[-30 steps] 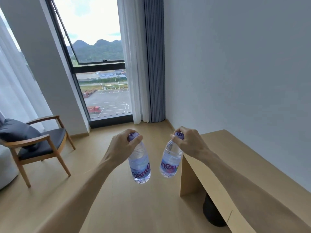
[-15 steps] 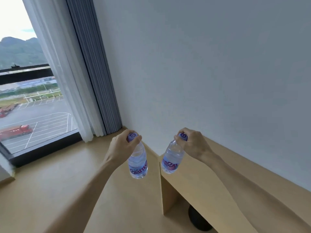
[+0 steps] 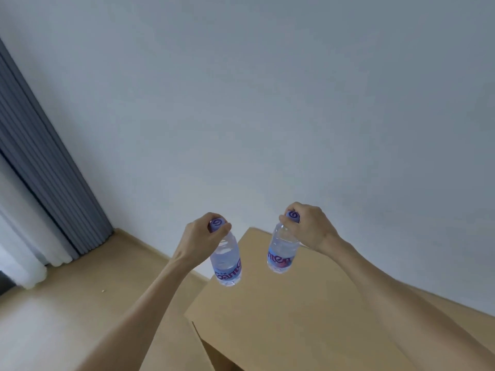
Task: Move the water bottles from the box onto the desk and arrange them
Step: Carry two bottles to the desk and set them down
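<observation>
The pale wall (image 3: 267,103) fills the far view, with a grey curtain (image 3: 40,170) at the far left and wooden floor (image 3: 80,303) below. The wooden desk (image 3: 294,303) runs along the wall at right, its top bare where visible; nothing seems to block a set-down.

Two small water bottles hang over its near-left end. The left hand (image 3: 201,236) grips the left bottle (image 3: 226,259) by its purple cap; the right hand (image 3: 308,228) pinches the right bottle (image 3: 281,250) likewise.

They look full, so moderately heavy, with thin plastic walls that probably dent. Cap holds let them swing; the waist gives steadier placing.
</observation>
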Demonstrator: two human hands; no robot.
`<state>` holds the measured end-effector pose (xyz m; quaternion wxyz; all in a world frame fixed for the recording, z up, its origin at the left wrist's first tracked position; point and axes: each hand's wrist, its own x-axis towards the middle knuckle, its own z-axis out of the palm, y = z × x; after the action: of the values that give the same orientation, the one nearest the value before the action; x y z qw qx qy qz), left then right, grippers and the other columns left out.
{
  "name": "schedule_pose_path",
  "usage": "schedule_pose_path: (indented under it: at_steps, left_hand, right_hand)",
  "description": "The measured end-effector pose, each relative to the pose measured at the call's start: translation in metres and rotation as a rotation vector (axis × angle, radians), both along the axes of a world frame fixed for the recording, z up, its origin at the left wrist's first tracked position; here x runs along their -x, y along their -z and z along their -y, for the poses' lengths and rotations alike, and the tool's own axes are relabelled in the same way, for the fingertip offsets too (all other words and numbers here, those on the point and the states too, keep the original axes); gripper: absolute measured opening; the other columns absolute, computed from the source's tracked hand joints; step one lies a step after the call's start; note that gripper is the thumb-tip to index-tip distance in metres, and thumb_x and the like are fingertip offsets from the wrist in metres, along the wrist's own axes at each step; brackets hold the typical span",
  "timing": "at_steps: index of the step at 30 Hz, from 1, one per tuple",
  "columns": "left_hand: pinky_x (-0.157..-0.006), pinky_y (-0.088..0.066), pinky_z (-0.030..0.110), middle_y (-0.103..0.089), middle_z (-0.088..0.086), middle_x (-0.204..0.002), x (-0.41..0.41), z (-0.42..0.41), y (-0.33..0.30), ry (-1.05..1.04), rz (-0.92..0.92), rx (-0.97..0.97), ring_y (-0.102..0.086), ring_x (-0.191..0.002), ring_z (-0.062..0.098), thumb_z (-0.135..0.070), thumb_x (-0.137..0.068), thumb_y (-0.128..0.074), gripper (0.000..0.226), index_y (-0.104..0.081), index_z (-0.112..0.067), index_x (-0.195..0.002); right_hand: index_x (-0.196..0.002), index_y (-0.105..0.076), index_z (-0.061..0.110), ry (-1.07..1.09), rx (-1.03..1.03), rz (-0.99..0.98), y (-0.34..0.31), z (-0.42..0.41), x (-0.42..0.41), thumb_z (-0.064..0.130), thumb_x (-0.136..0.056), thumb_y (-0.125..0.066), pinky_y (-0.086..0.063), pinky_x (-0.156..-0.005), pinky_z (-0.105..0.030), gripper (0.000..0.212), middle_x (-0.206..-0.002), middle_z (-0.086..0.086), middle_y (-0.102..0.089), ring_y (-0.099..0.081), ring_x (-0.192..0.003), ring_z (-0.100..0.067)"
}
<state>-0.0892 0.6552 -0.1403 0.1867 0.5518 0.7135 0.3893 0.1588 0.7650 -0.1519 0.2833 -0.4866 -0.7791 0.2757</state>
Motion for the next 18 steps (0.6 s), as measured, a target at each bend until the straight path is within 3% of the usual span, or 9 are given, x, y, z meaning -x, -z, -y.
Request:
schedule_pose_path:
  at_steps: [10,14,18]
  left_hand:
    - [-0.048,-0.036,0.007,-0.063,-0.018,-0.079,-0.020,-0.139,0.035,0.204,-0.034,0.152,-0.055,-0.064,-0.004,-0.035,-0.088,-0.061,0.006,-0.064,-0.032,-0.094]
    - [-0.058,-0.041,0.015,-0.065,-0.016,-0.086,-0.024,-0.186,0.049,0.317,-0.073,0.215,-0.059,-0.074,0.002,-0.034,-0.087,-0.060,0.009,-0.065,-0.032,-0.095]
    - [-0.063,-0.049,0.022,-0.065,-0.017,-0.086,-0.028,-0.229,0.062,0.435,-0.124,0.260,-0.061,-0.077,0.007,-0.035,-0.085,-0.061,0.008,-0.064,-0.035,-0.093]
  right_hand:
    - [-0.093,-0.060,0.024,0.124,0.003,0.134,0.034,-0.092,-0.030,0.041,-0.092,-0.056,-0.044,-0.066,-0.025,0.018,-0.088,0.008,-0.061,-0.058,-0.080,-0.014]
    - [-0.099,-0.061,0.022,0.154,0.036,0.193,0.050,-0.112,-0.026,0.040,-0.093,-0.056,-0.050,-0.077,-0.033,0.020,-0.095,0.003,-0.062,-0.058,-0.085,-0.018]
    - [-0.107,-0.062,0.018,0.196,0.054,0.251,0.061,-0.128,-0.017,0.040,-0.094,-0.056,-0.049,-0.079,-0.033,0.026,-0.099,0.000,-0.062,-0.057,-0.088,-0.020]
